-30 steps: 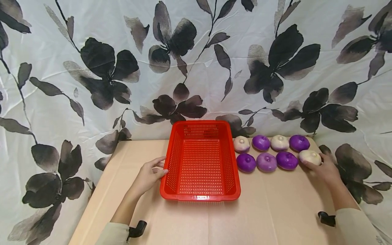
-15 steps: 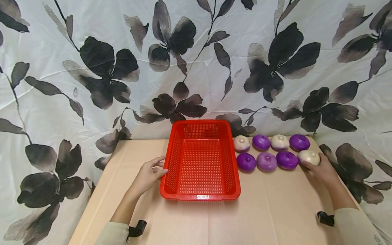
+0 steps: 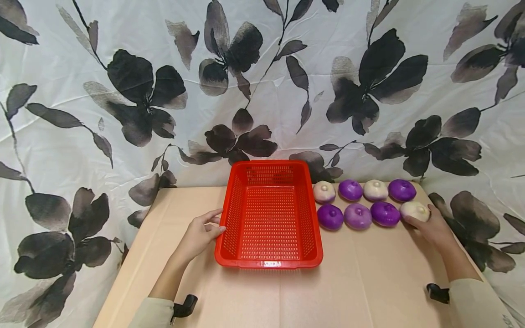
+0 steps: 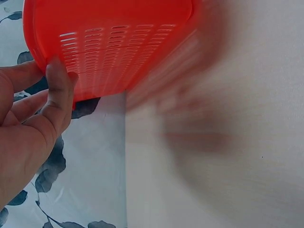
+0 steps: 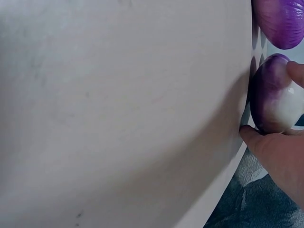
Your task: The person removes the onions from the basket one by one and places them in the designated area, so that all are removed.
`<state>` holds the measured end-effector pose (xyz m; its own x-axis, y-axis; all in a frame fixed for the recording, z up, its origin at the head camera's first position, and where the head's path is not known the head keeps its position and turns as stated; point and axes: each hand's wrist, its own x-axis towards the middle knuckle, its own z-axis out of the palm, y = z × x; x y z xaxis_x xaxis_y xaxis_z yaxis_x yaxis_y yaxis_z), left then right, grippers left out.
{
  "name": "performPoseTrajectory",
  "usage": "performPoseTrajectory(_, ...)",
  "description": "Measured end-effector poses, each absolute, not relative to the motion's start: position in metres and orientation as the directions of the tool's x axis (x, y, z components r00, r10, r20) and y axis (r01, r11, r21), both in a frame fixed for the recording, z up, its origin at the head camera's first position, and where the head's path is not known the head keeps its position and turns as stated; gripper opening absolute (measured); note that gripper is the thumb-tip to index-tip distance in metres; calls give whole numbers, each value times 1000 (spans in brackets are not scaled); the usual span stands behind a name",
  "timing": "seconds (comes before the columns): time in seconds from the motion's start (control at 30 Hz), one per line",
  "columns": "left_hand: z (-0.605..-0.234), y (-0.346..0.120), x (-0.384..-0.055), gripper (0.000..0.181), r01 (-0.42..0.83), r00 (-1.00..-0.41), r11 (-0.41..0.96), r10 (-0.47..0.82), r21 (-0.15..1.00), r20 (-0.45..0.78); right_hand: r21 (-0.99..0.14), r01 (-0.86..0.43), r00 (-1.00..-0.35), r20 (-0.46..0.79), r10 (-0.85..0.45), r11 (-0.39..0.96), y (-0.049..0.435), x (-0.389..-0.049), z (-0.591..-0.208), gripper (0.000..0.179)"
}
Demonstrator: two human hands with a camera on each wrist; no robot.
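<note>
A red plastic basket (image 3: 268,218) with perforated walls sits on the table, nothing inside it. The left hand (image 3: 201,233) is at its left rim; in the left wrist view, fingers (image 4: 58,85) curl under the rim against the outer wall. At the right end of the front row, the right hand (image 3: 436,225) holds a pale onion (image 3: 414,211) between thumb and fingers. The right wrist view shows this onion (image 5: 275,95) has a purple side. Left of it lie three purple onions, including a dark one (image 3: 384,214) and a lighter one (image 3: 357,216).
Behind, a second row alternates pale and purple onions (image 3: 402,190), close to the basket's right side. The light tabletop (image 3: 311,296) ends at a floral cloth (image 3: 295,91) hung along the back. Black straps with camera mounts (image 3: 184,306) are on both wrists.
Almost nothing has moved. The right hand keeps its hold on the pale onion and the left hand stays at the basket rim; the head view has shifted slightly.
</note>
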<state>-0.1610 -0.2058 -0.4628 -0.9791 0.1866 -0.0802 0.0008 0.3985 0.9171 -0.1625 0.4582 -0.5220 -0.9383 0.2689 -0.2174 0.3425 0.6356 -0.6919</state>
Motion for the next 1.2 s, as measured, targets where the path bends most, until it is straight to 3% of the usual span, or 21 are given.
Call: performPoseTrajectory(1.2, -461, -207, -160, 61, 15, -978, 404, 194, 915, -70, -657, 374, -926, -232, 297, 655, 461, -155, -513, 115)
